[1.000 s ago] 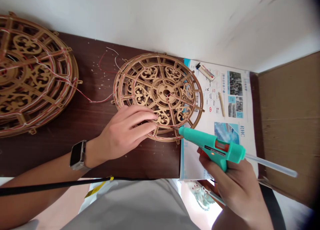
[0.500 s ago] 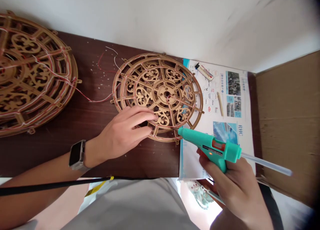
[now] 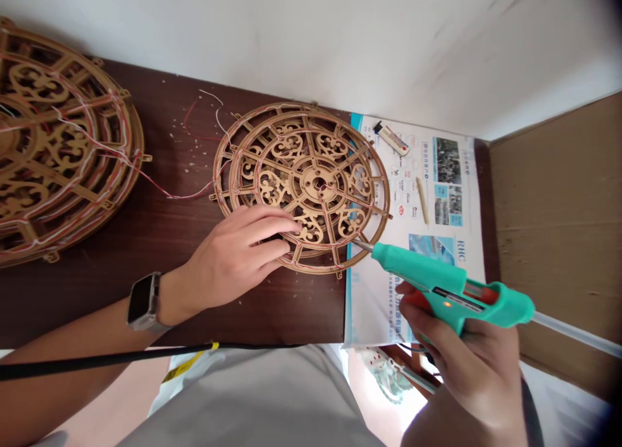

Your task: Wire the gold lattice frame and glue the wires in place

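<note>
My left hand [image 3: 233,256] lies across the lower left of a laser-cut wooden wheel [image 3: 313,181], its fingers over the fretwork and holding it flat. Thin red and white wires run around the wheel's rings. My right hand [image 3: 461,363] grips a teal hot glue gun [image 3: 437,285], with a translucent glue stick [image 3: 573,333] coming out of its back. The gun's metal nozzle [image 3: 362,243] points at the wheel's lower right rim, close to it but apart. A similar wired wheel [image 3: 58,136] lies at the far left, untouched by either hand.
The wheels rest on a dark wooden table [image 3: 170,298] strewn with white flecks and loose wire [image 3: 204,120]. A printed leaflet [image 3: 437,175] lies under the wheel's right edge. Cardboard [image 3: 554,227] stands at the right, a white wall [image 3: 340,39] behind.
The glue gun has moved right, and its nozzle has drawn back from the wheel's rim. The gun now lies flatter. My left hand stays on the wheel, and the whole view has shifted slightly.
</note>
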Action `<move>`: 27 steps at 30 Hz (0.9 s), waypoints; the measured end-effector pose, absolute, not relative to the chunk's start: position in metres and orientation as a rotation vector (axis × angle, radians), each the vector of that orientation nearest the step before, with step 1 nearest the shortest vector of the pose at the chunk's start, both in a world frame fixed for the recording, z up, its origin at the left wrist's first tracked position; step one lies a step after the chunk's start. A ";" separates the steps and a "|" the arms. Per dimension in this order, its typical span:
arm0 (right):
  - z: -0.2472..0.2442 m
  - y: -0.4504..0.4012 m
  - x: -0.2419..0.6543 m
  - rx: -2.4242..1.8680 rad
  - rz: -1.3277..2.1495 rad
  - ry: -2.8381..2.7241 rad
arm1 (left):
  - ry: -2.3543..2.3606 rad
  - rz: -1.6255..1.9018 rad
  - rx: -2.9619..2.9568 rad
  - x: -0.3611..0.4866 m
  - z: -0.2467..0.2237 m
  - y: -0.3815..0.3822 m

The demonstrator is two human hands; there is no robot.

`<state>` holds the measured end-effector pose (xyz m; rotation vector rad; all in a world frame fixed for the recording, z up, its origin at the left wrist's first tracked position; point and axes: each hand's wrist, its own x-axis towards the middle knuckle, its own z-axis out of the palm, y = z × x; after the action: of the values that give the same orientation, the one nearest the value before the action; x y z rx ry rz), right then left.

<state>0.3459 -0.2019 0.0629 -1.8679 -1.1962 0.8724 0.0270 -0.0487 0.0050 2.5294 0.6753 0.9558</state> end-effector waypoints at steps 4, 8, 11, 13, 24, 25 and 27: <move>0.053 -0.191 0.342 -1.780 0.982 -1.001 | 0.687 0.969 2.522 0.028 0.005 -0.047; 0.045 -0.180 0.338 -1.610 1.134 -0.859 | 0.700 1.000 2.509 0.030 0.006 -0.045; 0.043 -0.174 0.334 -1.515 1.223 -0.831 | 0.700 1.006 2.508 0.029 0.006 -0.044; 0.043 -0.172 0.330 -1.440 1.307 -0.825 | 0.697 1.004 2.510 0.028 0.005 -0.045; 0.031 -0.169 0.316 -1.275 1.444 -0.689 | 0.710 0.978 2.512 0.026 0.005 -0.047; 0.030 -0.169 0.317 -1.286 1.435 -0.692 | 0.710 0.978 2.513 0.026 0.005 -0.046; 0.029 -0.170 0.317 -1.310 1.420 -0.700 | 0.707 0.978 2.515 0.027 0.005 -0.046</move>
<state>0.3169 -0.1702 0.0292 -1.3097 -0.7003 1.4204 0.0269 -0.0459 0.0049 2.5155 0.7067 0.9779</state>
